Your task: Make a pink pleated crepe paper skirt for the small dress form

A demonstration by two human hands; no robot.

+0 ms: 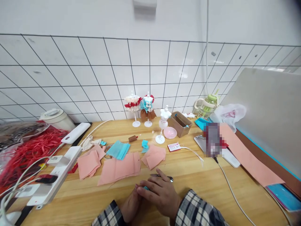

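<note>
My left hand (pixel 131 202) is closed near the table's front edge, its fingertips meeting those of my right hand (pixel 160 196). Between them shows a sliver of blue paper (pixel 146 188), mostly hidden by the fingers. The right hand's fingers bend over it, and its thumb is out of sight. Just behind the right hand lies a small dark-bladed tool (pixel 171 179), partly covered by the fingers. Beyond are pink paper sheets (pixel 125 169) with a folded blue sheet (pixel 118 149) on top, more pink pieces (pixel 155 156) and a crumpled blue scrap (pixel 145 145).
A bare white mini dress form (pixel 160 125) stands beside a pink dish (pixel 170 132) and a cardboard box (pixel 180 124). Behind are two dressed forms (pixel 148 108). At left are a power strip (pixel 58 175) and red shreds (pixel 35 147); at right, a cabled phone (pixel 212 138).
</note>
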